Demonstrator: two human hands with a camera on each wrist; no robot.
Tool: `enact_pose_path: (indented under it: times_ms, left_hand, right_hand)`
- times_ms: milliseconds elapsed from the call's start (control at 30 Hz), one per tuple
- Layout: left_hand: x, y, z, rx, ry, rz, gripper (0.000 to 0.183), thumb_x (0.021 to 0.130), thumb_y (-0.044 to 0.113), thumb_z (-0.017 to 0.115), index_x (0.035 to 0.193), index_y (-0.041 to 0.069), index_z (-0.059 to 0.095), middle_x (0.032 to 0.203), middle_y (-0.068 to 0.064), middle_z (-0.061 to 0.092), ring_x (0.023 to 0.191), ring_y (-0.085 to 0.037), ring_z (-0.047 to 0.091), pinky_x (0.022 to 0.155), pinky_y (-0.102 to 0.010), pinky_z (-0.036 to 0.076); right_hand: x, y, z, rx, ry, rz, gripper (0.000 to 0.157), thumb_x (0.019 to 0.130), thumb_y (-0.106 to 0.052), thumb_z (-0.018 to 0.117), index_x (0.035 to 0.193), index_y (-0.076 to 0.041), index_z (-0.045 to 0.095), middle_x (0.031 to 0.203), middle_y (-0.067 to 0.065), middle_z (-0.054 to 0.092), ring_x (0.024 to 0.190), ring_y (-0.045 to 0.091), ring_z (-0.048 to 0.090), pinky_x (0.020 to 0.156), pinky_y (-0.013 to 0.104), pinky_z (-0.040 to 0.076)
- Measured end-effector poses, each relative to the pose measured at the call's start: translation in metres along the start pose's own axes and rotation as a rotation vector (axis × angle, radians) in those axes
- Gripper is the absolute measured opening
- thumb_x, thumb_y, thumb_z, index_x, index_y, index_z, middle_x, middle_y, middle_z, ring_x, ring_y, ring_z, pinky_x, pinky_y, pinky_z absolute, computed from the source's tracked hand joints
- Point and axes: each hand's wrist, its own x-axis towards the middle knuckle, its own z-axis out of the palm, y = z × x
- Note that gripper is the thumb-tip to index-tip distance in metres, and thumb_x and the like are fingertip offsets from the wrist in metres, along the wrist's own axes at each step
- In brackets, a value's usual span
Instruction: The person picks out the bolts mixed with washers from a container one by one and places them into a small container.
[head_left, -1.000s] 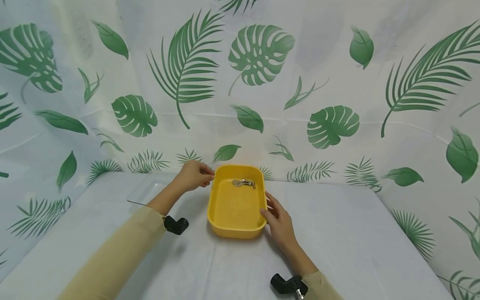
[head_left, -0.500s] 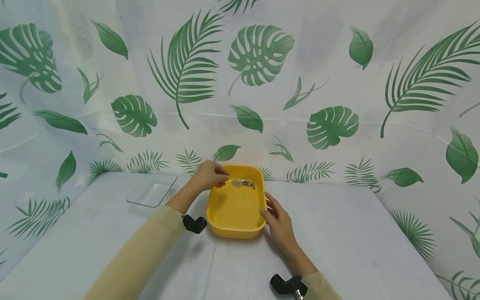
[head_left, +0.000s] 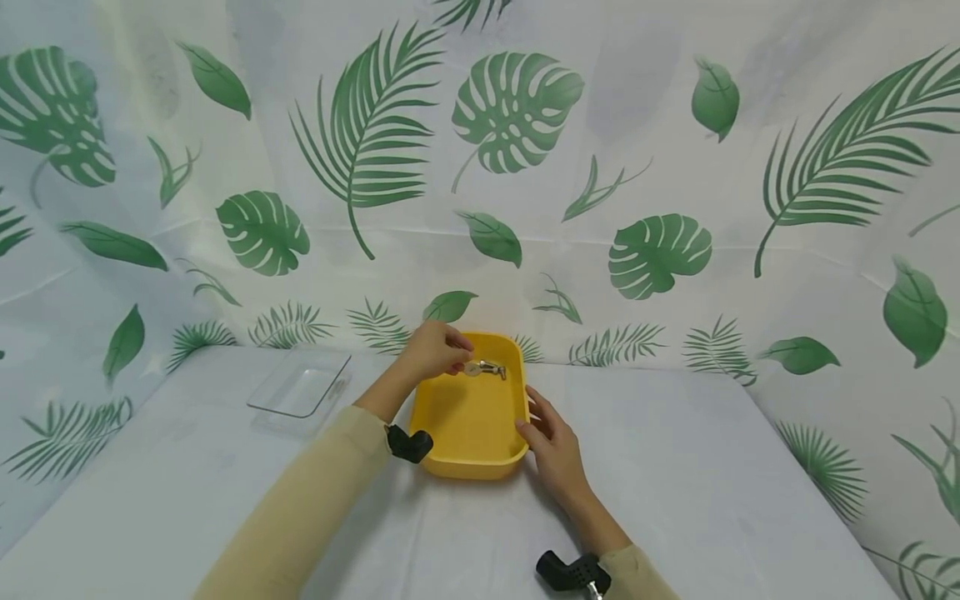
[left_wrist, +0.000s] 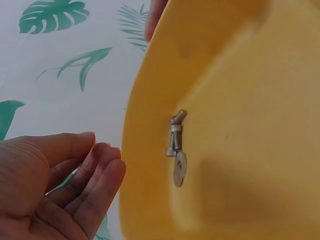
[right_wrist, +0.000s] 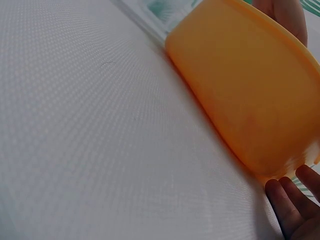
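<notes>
A yellow rectangular tray point(head_left: 468, 429) lies in the middle of the table. Inside, by its far end, are a small round metal disc point(left_wrist: 180, 170) and some small silvery metal hardware point(left_wrist: 175, 136) with a bent tip, whose exact kind I cannot tell. My left hand point(head_left: 431, 352) hovers over the tray's far left part, near the disc, fingers loosely bent. In the left wrist view its thumb and fingertips are apart, with nothing between them. My right hand point(head_left: 557, 450) holds the tray's right side, thumb at the rim and fingers against the outer wall.
A clear rectangular container point(head_left: 300, 387) sits on the table to the left of the tray, behind my left forearm. White cloth point(head_left: 675, 483) covers the table. A leaf-printed curtain point(head_left: 555, 200) hangs along the back and sides.
My left hand has moved right, from outside the tray's left rim to above its inside, near the metal pieces. The right hand keeps its place on the tray.
</notes>
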Motion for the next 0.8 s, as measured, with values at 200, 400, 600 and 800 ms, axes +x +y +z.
enact_pose_path:
  times_ms: [200,400,600,800]
  left_hand:
    - [0.004,0.001,0.007,0.002,0.000,-0.012,0.019,0.095,0.011,0.069,0.108,-0.002,0.074,0.105,-0.024,0.074,0.088,-0.033,0.074,0.074,-0.031,0.063]
    - [0.011,0.003,0.019,-0.018,0.008,-0.047,0.018,0.094,0.010,0.069,0.107,-0.002,0.074,0.104,-0.022,0.075,0.087,-0.032,0.074,0.086,-0.043,0.062]
    - [0.017,0.004,0.028,-0.033,-0.002,-0.063,0.020,0.096,0.009,0.067,0.110,-0.003,0.074,0.107,-0.024,0.074,0.093,-0.037,0.074,0.088,-0.045,0.062]
    - [0.022,0.003,0.037,-0.028,0.002,-0.071,0.018,0.095,0.010,0.068,0.107,-0.001,0.075,0.101,-0.019,0.075,0.092,-0.035,0.074,0.086,-0.042,0.063]
  right_hand:
    - [-0.001,0.000,0.000,0.007,0.003,-0.002,0.053,0.103,-0.025,0.057,0.154,-0.028,0.042,0.149,0.013,0.054,0.130,0.031,0.059,0.101,0.042,0.057]
    - [0.000,0.001,0.000,0.006,0.006,-0.002,0.053,0.102,-0.025,0.057,0.154,-0.028,0.043,0.148,0.013,0.055,0.128,0.032,0.061,0.100,0.042,0.057]
    - [0.002,0.003,0.000,0.016,0.003,-0.006,0.054,0.102,-0.025,0.058,0.153,-0.028,0.043,0.148,0.013,0.055,0.128,0.031,0.061,0.099,0.040,0.058]
    - [0.001,0.003,0.000,0.014,0.003,-0.005,0.054,0.101,-0.025,0.059,0.153,-0.027,0.044,0.146,0.013,0.056,0.127,0.031,0.061,0.098,0.040,0.058]
